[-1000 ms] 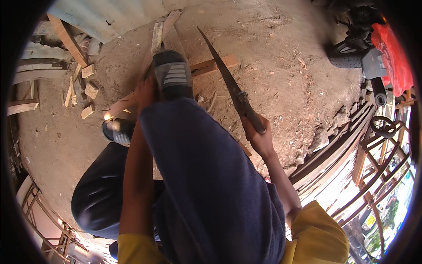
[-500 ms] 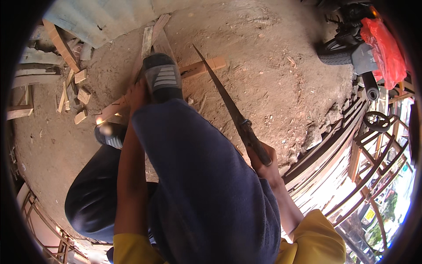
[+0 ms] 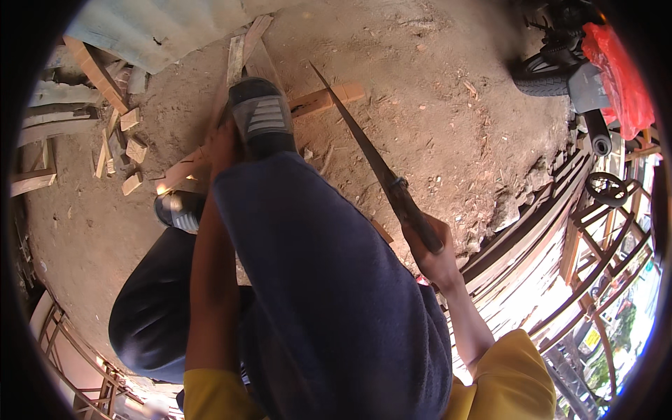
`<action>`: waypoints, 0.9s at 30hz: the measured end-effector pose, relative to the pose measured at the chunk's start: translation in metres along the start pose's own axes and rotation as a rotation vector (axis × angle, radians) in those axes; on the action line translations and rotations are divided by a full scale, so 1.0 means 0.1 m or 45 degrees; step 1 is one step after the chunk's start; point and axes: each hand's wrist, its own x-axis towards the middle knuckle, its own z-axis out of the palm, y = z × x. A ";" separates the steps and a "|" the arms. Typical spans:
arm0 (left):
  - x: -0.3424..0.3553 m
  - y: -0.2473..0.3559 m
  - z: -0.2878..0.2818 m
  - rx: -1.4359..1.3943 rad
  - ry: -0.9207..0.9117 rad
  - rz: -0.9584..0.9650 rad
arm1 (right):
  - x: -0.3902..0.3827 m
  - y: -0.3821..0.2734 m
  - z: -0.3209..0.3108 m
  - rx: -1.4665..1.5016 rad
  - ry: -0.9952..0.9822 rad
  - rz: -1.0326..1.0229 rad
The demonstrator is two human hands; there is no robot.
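Observation:
My right hand (image 3: 432,253) is closed round the dark handle of a handsaw (image 3: 369,152). Its long tapering blade points up and away to the left, over the dirt floor beside my raised knee. Beside my dark shoe (image 3: 260,115), my left hand (image 3: 225,143) grips a wooden board (image 3: 185,171); its fingers are partly lost in shadow. The shoe presses down on the wood, and a reddish length of timber (image 3: 343,93) sticks out to its right. Another narrow plank (image 3: 259,63) runs away beyond the toe.
Small wood offcuts (image 3: 136,149) lie at the left, near a leaning plank (image 3: 96,75) and a corrugated sheet (image 3: 161,28). Stacked timber strips (image 3: 521,245) line the right side. A motorbike wheel (image 3: 542,77) and a red plastic bag (image 3: 616,77) are at the far right.
My right hand and the saw have shifted slightly up and to the right, with the blade clear of the timber beside it. My left hand and foot stay on the wood.

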 end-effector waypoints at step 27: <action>0.06 0.05 0.11 0.014 -0.104 -0.013 | 0.44 0.00 0.14 -0.110 0.077 -0.076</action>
